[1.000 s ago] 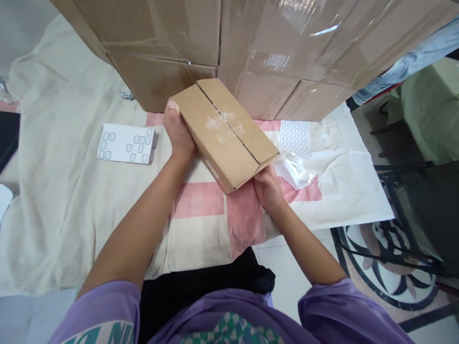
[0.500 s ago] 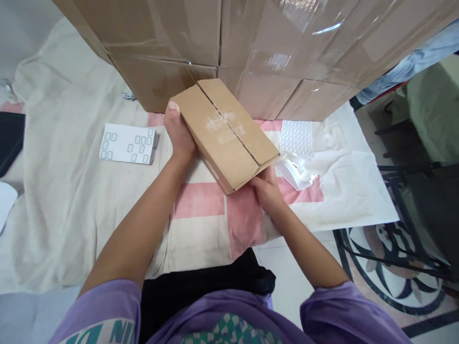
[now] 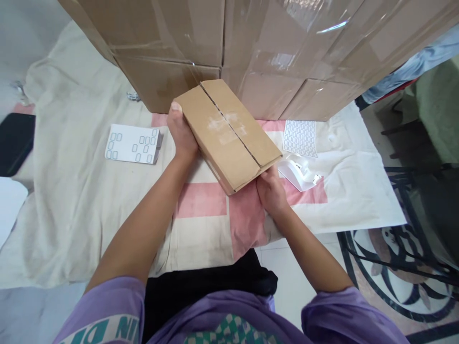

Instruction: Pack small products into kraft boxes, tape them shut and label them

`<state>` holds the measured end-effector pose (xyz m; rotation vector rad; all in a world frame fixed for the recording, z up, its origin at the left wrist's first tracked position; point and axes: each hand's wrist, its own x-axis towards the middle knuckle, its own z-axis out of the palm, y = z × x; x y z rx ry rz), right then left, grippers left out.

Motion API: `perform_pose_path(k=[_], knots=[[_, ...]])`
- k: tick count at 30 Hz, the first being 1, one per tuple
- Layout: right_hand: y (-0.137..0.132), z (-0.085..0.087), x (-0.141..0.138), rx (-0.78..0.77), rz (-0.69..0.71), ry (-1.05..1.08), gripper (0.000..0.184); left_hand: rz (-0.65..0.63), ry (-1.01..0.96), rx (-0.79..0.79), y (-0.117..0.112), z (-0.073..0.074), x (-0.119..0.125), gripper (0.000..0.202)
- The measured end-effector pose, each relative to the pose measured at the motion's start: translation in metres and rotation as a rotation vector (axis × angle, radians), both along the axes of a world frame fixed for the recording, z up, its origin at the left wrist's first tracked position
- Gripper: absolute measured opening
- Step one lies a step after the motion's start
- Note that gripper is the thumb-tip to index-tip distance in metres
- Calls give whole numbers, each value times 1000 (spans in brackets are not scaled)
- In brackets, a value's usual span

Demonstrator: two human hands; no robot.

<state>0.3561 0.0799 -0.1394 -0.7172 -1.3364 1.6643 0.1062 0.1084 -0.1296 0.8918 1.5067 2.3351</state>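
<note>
A small flat cardboard box with a closed centre seam is held tilted above a cream and pink cloth. My left hand grips its far left edge, thumb on top. My right hand holds its near right corner from below, fingers curled under the box. Just right of that hand a white tape dispenser lies on the cloth.
Large taped cartons stand stacked right behind the small box. A sticker sheet with few labels lies to the left, a full sticker sheet to the right. A dark object sits at the left edge; black metal furniture stands at right.
The box and both hands stay much as they were; my right hand's grip shifted slightly under the corner. The view drifted a little, so things sit slightly further right.
</note>
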Motion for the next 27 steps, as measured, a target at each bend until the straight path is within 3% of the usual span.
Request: perform_pose_path(k=[3, 8, 12, 18, 27], knots=[[-1, 0, 0, 10, 10, -78, 60, -6, 12, -1, 0, 0, -1, 32], [0, 0, -1, 8, -11, 13, 44, 17, 43, -28, 1, 1, -2, 28], [-3, 2, -1, -1, 11, -84, 61, 34, 58, -38, 3, -3, -6, 34], [-3, 2, 3, 35, -43, -79, 44, 15, 73, -23, 2, -6, -8, 39], [-1, 2, 2, 59, -66, -87, 37, -22, 35, -13, 1, -2, -5, 47]])
